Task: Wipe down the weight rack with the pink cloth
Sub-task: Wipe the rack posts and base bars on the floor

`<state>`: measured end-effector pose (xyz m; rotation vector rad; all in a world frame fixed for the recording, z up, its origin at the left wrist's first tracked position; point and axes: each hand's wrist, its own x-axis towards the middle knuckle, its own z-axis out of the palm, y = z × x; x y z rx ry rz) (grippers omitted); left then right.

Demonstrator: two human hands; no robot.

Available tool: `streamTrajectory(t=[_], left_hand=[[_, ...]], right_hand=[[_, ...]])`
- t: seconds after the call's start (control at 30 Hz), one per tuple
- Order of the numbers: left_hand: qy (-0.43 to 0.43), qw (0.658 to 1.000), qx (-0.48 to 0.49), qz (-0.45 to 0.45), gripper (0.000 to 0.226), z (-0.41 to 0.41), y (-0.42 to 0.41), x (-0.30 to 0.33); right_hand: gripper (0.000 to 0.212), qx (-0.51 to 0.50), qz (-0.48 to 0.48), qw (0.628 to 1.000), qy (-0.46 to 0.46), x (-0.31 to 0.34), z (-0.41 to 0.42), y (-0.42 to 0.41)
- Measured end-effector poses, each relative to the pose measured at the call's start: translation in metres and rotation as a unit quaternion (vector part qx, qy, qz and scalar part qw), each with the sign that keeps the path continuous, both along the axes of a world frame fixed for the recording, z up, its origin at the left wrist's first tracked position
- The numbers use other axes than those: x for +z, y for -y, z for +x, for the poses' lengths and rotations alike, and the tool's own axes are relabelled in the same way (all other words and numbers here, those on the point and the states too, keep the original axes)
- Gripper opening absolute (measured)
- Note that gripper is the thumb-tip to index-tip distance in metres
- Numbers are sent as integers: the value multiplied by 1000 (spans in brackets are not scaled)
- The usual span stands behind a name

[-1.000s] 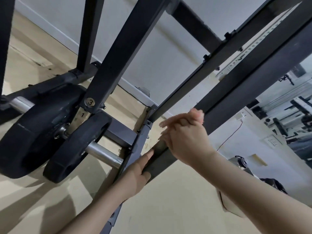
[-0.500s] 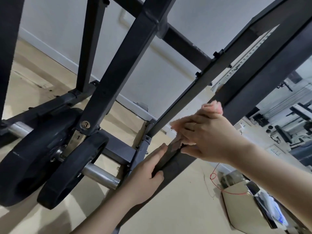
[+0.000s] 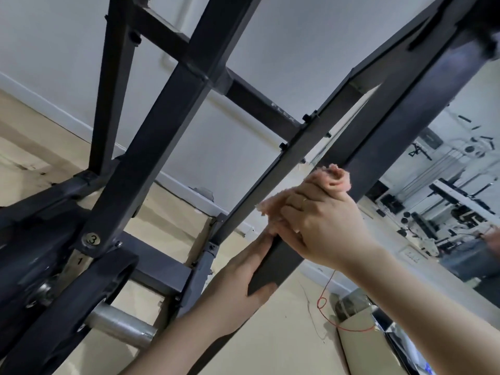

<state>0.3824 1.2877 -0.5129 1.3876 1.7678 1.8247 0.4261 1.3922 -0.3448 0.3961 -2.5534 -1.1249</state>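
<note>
Two hands work on one slanted black beam (image 3: 273, 269) of the rack (image 3: 151, 142). The right hand (image 3: 322, 228) has its fingers (image 3: 293, 204) curled round the pink cloth (image 3: 331, 178), which is bunched against the beam's face; a tuft of it sticks up above the knuckles and a frayed edge pokes out to the left. The left hand (image 3: 243, 282) lies just below, nearer the beam's lower part, with straight fingers laid flat along the left side and the thumb tucked under the near face, steadying it and not clenched.

How much of the rack is already clean cannot be read from the paint; no streaks, dust lines or damp marks show. Judging by where the cloth sits, low to middle on this beam, the long stretch running up and to the right is probably yet to be wiped. The other uprights, the cross bars on the far side and the base rail by the plates (image 3: 67, 312) at lower left appear untouched, though that is a guess. The task looks well short of finished, with most of the frame left.
</note>
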Motion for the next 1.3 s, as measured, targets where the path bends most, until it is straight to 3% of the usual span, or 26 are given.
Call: streamTrajectory(t=[0.23, 0.37, 0.57, 0.87, 1.07, 1.2, 1.3], left_hand=[[-9, 995, 94, 42, 77, -15, -14, 40], [-28, 979, 187, 73, 58, -18, -26, 66], [-34, 983, 170, 54, 53, -22, -26, 69], [-43, 990, 135, 4, 62, -32, -25, 73], [-53, 994, 90, -21, 70, -42, -22, 89], [-6, 993, 103, 62, 62, -46, -28, 121], [13, 994, 84, 72, 52, -48, -31, 137]], right_hand=[[29, 45, 73, 983, -161, 95, -18, -24], [33, 39, 55, 984, -166, 92, -19, -21], [30, 60, 66, 996, -28, 65, -9, -23], [25, 58, 67, 979, -181, 160, -32, -28], [33, 61, 20, 984, -167, 136, -28, -21], [29, 60, 37, 993, -93, 132, -22, -25], [31, 52, 56, 990, -120, 151, -25, -28]])
